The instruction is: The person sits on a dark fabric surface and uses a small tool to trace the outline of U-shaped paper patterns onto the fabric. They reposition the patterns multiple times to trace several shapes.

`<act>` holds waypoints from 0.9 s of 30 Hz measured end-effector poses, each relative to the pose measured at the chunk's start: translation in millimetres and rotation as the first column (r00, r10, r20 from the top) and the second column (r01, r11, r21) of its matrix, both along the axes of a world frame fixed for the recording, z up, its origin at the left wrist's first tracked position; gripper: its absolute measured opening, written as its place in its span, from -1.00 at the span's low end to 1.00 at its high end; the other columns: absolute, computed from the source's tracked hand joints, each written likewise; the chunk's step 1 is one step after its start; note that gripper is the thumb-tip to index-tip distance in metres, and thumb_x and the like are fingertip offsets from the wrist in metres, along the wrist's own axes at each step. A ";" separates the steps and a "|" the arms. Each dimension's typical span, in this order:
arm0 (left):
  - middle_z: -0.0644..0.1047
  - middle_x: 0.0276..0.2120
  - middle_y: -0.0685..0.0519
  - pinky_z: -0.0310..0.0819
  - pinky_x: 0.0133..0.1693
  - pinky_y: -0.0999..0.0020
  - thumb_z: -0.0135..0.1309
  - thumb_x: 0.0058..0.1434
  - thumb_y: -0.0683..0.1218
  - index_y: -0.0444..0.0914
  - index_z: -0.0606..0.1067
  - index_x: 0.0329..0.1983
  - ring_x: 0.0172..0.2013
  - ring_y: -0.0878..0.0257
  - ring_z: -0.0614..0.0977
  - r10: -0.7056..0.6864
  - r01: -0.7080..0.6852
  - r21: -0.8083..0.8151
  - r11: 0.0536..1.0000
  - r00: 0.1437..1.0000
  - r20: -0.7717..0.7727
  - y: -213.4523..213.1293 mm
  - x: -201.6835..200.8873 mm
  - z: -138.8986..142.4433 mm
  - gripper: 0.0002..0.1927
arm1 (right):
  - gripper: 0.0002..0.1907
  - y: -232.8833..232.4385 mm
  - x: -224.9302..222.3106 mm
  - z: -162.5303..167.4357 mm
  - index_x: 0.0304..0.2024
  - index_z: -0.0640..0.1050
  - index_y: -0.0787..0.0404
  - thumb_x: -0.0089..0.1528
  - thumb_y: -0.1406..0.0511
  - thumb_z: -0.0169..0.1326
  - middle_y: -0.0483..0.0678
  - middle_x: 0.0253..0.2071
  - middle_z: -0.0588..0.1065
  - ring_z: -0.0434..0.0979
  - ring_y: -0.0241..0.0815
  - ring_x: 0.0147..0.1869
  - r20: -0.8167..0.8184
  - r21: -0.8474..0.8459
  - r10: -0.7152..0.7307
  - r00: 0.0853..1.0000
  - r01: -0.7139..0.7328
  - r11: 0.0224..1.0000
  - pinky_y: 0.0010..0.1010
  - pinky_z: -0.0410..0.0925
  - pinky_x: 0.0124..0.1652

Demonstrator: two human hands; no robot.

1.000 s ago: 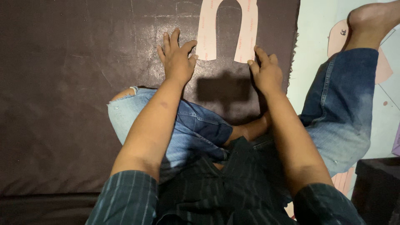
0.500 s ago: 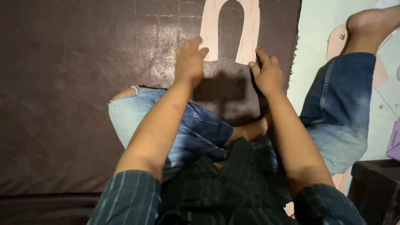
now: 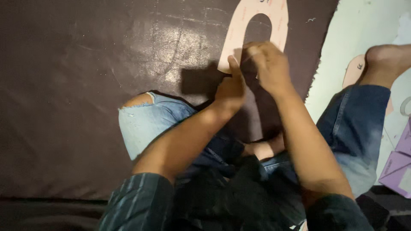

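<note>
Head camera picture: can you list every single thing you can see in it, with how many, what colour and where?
Dark sheet: one, dark brown, shiny, spread over the floor, fills most of the view.
Arch-shaped template: one, pale pink, lies flat on the dark sheet at top centre, under both hands.
Pale floor covering: one, light green, right of the dark sheet.
Second pink piece: one, pale pink, on the pale floor covering, partly hidden by the foot.
Box: one, lilac, right edge.
Jeans: blue, torn at the left knee.
Shirt: dark, thin stripes, bottom.
Foot: one, bare, top right.
Left hand: on the template's left leg.
Right hand: on the template's right leg.
</note>
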State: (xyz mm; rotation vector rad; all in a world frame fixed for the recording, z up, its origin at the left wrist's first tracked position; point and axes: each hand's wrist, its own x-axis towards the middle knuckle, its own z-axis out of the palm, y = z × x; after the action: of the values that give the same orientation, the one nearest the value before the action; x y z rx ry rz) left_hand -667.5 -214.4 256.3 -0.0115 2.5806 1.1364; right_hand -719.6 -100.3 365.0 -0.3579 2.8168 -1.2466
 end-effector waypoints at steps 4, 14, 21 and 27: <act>0.54 -0.21 -0.46 0.57 -0.24 -0.10 -0.15 0.37 -0.09 -0.50 -0.14 0.37 -0.27 -0.28 0.64 -0.301 0.320 -0.219 0.922 0.946 0.118 2.2 4.4 -5.5 -0.32 | -0.77 -37.6 -15.1 3.3 -0.09 0.60 0.27 0.42 0.25 0.02 0.13 -0.14 0.59 0.61 0.11 -0.07 0.224 0.084 0.186 0.957 -0.210 0.974 -0.20 0.43 -0.08; 0.53 -0.15 -0.41 0.60 -0.27 -0.01 -0.09 0.35 -0.12 -0.51 0.23 0.22 -0.20 -0.20 0.65 -0.450 0.494 -0.386 0.779 0.869 0.205 17.9 -2.0 -19.9 -0.53 | -0.85 -56.0 -20.6 -9.0 -0.13 0.59 0.32 0.35 0.36 0.06 0.16 -0.15 0.60 0.63 0.22 -0.06 0.182 0.115 0.293 0.938 -0.317 0.942 -0.13 0.46 -0.06; 0.55 -0.20 -0.35 0.62 -0.32 0.05 -0.07 0.36 -0.16 -0.55 0.43 0.19 -0.22 -0.12 0.67 -0.179 0.200 -0.351 0.915 0.979 0.092 23.3 -3.7 -19.5 -0.57 | -0.87 -45.2 -44.8 -20.2 -0.12 0.64 0.33 0.35 0.39 0.12 0.18 -0.15 0.59 0.62 0.20 -0.13 -0.049 0.215 0.278 0.959 -0.262 0.941 -0.14 0.47 -0.06; 0.52 -0.03 -0.34 0.60 -0.22 0.08 -0.04 0.28 -0.12 -0.40 0.58 -0.04 -0.08 -0.12 0.62 -0.487 0.551 -0.422 0.720 0.834 0.258 9.8 -15.4 7.9 -0.68 | -0.92 -47.3 -35.0 -14.3 -0.23 0.63 0.28 0.28 0.38 0.15 0.09 -0.18 0.62 0.61 0.16 -0.13 0.026 0.260 0.438 0.899 -0.429 0.865 -0.09 0.43 0.01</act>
State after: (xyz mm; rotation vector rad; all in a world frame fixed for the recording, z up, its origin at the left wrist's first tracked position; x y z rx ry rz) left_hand -682.9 -204.5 264.3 0.4852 2.4351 0.2608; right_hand -754.6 -147.6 350.7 -0.9391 2.6577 -0.7722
